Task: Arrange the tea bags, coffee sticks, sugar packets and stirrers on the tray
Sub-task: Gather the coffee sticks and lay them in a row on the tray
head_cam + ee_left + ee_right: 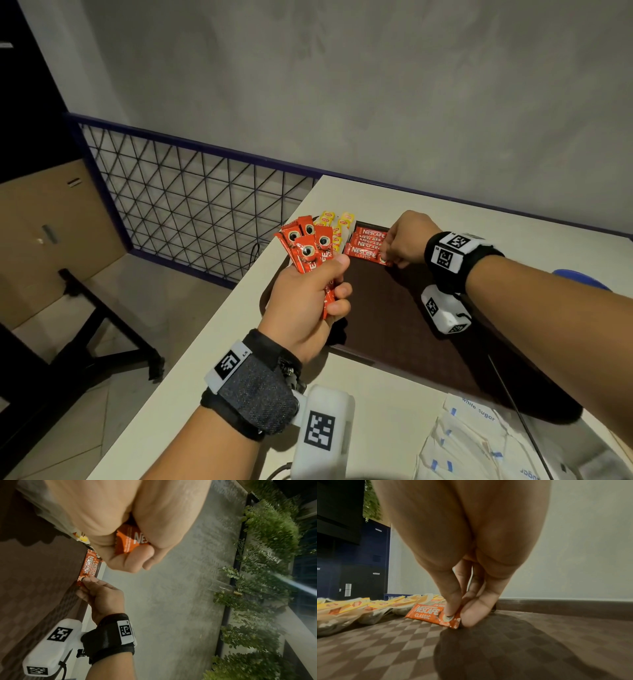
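A: Status?

B: Coffee sticks mid-placement. Right hand point(407, 240) pinches one stick point(435, 615) by its end between thumb and fingertips, low on the tray point(394, 315), at the near edge of the stick row point(368, 241) in the far part of the tray.

A: Why the end grip?

B: My read: it leaves the stick body free to lie flat and line up with its neighbours. The label faces up like the others.

A: Left hand?

B: Left hand point(305, 305) is curled round a fanned bundle of sticks point(306, 245), held above the tray's left edge. Looks like a supply: one hand feeds, the other lays.

A: Tea bags?

B: Tea bags point(334, 226) are already on the tray, yellow tags, far left, just beside the stick row.

A: Sugar?

B: Sugar packets point(476, 442) are in a loose pile on the counter point(212, 359), near side, off the tray. Can't identify the stirrers for certain.

A: Risk?

B: Light sachets. Letting go could skew the row.
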`<state>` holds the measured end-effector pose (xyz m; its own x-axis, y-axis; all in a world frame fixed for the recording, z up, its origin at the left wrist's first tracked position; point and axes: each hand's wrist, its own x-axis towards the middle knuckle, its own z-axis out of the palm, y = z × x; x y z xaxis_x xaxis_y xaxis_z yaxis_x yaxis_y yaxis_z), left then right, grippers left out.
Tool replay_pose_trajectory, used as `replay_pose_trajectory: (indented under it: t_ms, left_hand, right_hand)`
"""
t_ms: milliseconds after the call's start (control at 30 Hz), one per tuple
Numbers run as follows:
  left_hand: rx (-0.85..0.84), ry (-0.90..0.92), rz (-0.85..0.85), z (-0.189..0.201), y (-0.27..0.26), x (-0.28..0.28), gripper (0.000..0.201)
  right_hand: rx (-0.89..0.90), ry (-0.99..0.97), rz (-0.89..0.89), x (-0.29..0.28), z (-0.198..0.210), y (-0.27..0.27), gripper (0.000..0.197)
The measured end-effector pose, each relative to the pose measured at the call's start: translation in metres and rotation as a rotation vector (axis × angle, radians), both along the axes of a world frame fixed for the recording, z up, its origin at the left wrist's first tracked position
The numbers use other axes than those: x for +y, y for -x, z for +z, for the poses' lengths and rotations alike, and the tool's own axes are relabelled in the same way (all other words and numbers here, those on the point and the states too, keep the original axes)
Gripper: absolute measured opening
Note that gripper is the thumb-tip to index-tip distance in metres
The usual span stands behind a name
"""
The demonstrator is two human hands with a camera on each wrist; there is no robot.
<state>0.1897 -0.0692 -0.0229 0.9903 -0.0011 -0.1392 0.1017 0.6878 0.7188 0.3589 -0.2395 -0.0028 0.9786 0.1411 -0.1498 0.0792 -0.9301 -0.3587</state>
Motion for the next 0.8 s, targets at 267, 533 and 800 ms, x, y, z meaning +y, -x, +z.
replay_pose_trajectory:
  t_ms: [267,533,800]
  left_hand:
    - [-0.003,-0.014,-0.010,0.0002,0.0003,-0.0006,0.012]
    - [0.001,-0.013,-0.010,-0.0003,0.0002,-0.0004,0.015]
    - [0.019,-0.030,-0.010,0.0012,0.0006,-0.0002,0.013]
  right_hand:
    - [0.062,-0.109,-0.036,-0.0042,0.0072,0.0036,0.008]
    - [0.031,0.014,-0.058,-0.0007,0.0022,-0.0046,0.022]
    - [0.001,0.007,-0.070,0.0030,0.0023,-0.0061,0.018]
